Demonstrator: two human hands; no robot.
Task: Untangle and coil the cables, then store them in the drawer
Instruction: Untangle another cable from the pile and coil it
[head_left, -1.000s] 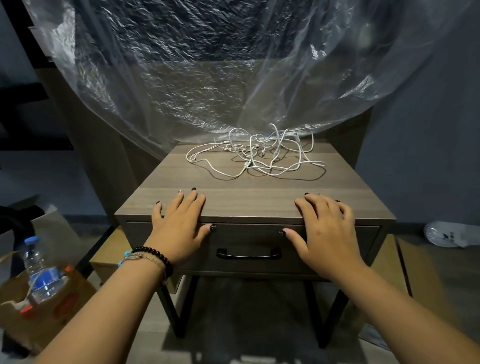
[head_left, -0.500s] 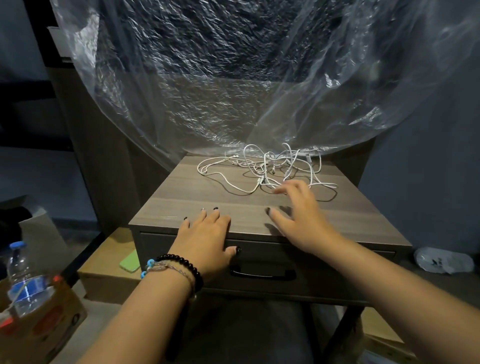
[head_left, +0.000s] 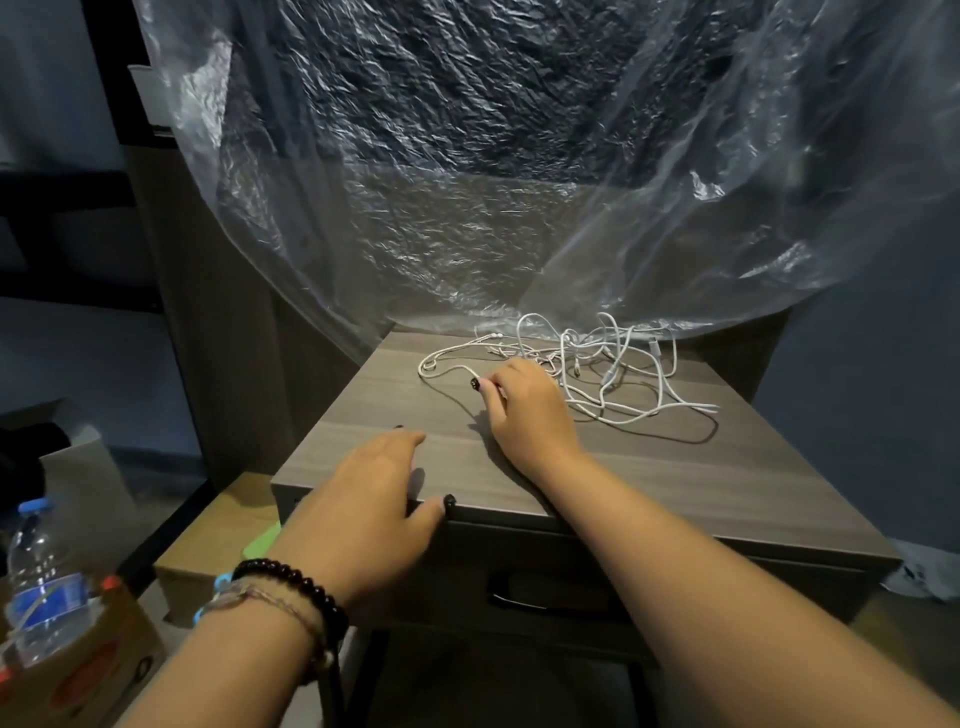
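Head view, looking down: a big sheet of clear plastic wrap (head_left: 467, 182) hangs behind and brushes the back edge of the small wooden table (head_left: 649, 483), whose drawer (head_left: 675, 587) below is shut. At the back of the tabletop lies the white cables (head_left: 613, 374) tangle, loops crossing many times. The left hand (head_left: 363, 514) rests flat near the front edge, fingers relaxed, thumb over the lip. The right hand (head_left: 524, 410) reaches the near-left strand, fingers curled as if pinching it, though the contact is partly hidden. Pulling one strand hard would likely tighten knots or drag the whole clump off the side; loops could also snag the plastic, and small connectors may catch.
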